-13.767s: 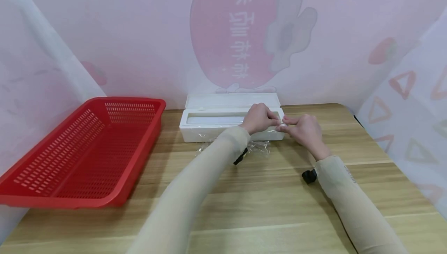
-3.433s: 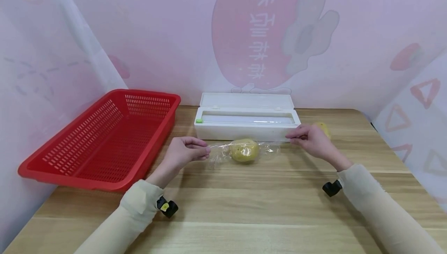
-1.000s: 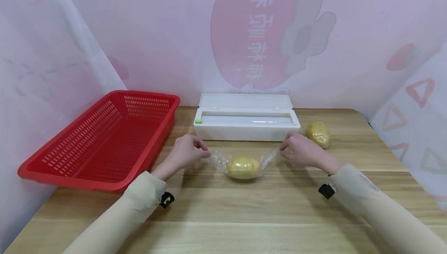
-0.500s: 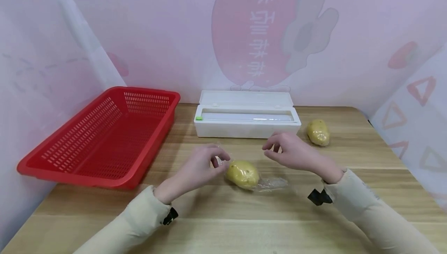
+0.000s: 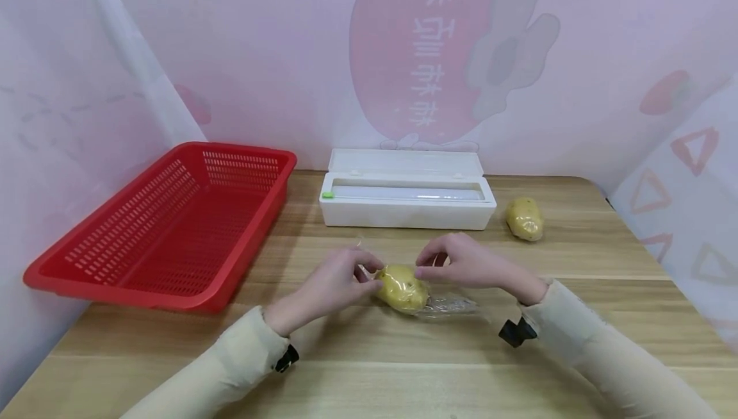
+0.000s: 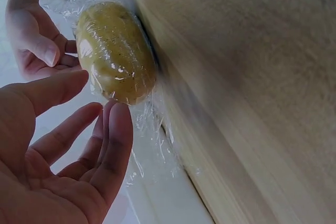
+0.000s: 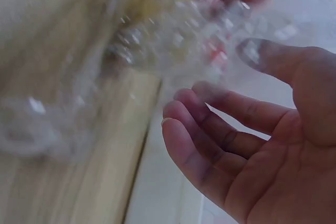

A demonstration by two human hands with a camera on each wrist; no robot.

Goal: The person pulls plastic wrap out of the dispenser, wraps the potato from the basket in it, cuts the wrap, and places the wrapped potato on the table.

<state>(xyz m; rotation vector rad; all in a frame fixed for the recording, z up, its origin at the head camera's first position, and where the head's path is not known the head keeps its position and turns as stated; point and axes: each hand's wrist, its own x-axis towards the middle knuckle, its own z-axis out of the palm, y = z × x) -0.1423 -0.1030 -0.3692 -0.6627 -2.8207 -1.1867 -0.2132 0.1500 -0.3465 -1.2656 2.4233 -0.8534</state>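
Note:
A potato (image 5: 401,289) in clear cling film lies on the table between both hands, tilted a little, with a loose tail of film (image 5: 451,305) spread to its right. My left hand (image 5: 337,282) is at the potato's left end, its fingertips right by the skin and some film behind them. In the left wrist view the potato (image 6: 113,51) shows whole, the left fingers loosely bent beside it. From the right, my right hand (image 5: 469,265) reaches to the potato's upper side. The right wrist view has the right fingers (image 7: 210,145) spread and relaxed, with blurred film beyond them.
Behind the potato stands a white cling film box (image 5: 407,214) with its lid up, a roll inside and a green slider (image 5: 328,195) at its left. Another wrapped potato (image 5: 524,219) rests at the right. A red plastic basket (image 5: 230,259) sits on the left.
A second ago both hands held the film's ends stretched out from the potato. They have let go and moved in to the potato, which has turned slightly; film now trails on its right.

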